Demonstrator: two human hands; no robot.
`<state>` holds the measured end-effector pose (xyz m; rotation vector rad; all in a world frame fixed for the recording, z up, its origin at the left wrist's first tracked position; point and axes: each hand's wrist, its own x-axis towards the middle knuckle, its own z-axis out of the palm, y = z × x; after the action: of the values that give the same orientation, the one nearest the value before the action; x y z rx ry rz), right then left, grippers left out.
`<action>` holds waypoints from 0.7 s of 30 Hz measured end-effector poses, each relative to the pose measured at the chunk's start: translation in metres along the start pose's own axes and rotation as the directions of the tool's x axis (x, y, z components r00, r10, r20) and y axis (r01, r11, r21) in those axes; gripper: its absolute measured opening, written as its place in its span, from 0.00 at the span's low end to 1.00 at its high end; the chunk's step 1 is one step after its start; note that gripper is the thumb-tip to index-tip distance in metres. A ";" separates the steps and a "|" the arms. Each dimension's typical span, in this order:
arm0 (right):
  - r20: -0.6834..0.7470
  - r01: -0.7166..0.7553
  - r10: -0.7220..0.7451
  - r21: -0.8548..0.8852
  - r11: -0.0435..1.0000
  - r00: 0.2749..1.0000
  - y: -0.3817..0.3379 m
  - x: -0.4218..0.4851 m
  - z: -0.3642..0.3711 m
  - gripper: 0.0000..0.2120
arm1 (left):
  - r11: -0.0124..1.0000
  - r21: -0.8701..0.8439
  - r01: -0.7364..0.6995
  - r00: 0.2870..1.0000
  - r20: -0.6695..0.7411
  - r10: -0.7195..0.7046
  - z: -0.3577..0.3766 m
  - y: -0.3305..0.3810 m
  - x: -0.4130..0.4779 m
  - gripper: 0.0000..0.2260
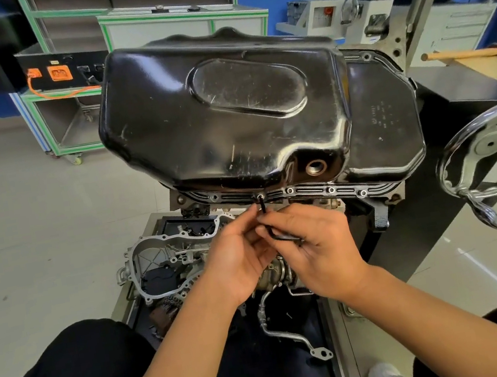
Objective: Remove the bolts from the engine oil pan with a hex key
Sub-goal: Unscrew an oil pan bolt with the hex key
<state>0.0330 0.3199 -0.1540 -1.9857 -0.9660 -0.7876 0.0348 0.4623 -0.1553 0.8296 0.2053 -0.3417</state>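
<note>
A glossy black oil pan (227, 109) sits upside up on the engine, its flange (310, 190) facing me. A black L-shaped hex key (276, 233) stands with its tip in a flange bolt (259, 196) near the middle of the near edge. My right hand (319, 248) holds the key's bent lower arm across its fingers. My left hand (238, 252) pinches the key's upright shaft just below the bolt. Three more bolts (330, 189) show along the flange to the right.
A chrome handwheel (494, 153) of the engine stand juts out at right. Below my hands a tray (330, 339) holds an aluminium cover (153, 257), a metal pipe (284, 333) and loose parts. Workshop carts (63, 114) stand behind at left.
</note>
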 end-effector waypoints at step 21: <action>-0.334 -0.262 0.318 0.203 0.944 0.887 -0.024 0.007 0.003 0.12 | 0.988 -0.100 0.116 0.987 0.126 -0.103 0.010 0.015 0.002 0.09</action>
<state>0.0174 0.3341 -0.1413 -1.7170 -0.4800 -0.8437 0.0431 0.4642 -0.1394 0.6912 0.1552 -0.4787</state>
